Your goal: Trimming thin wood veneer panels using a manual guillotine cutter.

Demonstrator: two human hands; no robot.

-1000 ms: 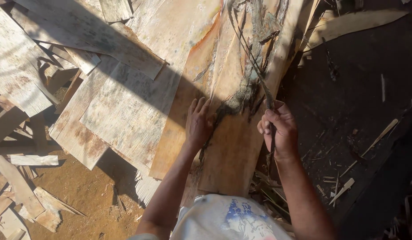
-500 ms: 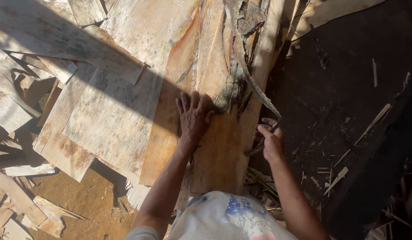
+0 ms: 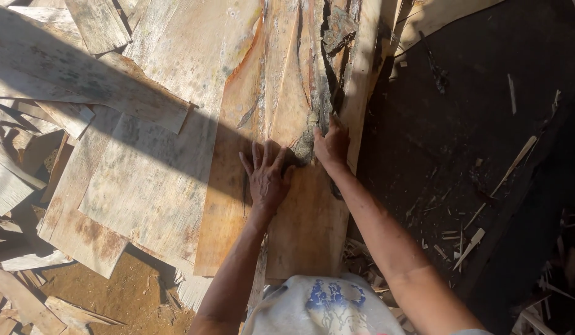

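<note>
My left hand (image 3: 267, 176) lies flat, fingers spread, on a long orange-brown wood veneer sheet (image 3: 306, 223) that runs away from me. My right hand (image 3: 331, 146) rests just to the right of it, fingers on the rough grey bark strip (image 3: 317, 99) along the sheet's torn right edge. Whether the right fingers pinch the bark or only press on it cannot be told. Neither hand carries a tool.
Pale, weathered veneer sheets (image 3: 151, 180) are stacked to the left, with broken offcuts (image 3: 27, 298) on bare earth below them. To the right lies dark ground (image 3: 486, 124) littered with wood splinters (image 3: 470, 245). A shadow crosses the stack.
My right hand has come up from the sheet's lower right edge to the bark strip beside my left hand. The long strip it held a second ago is gone from it.
</note>
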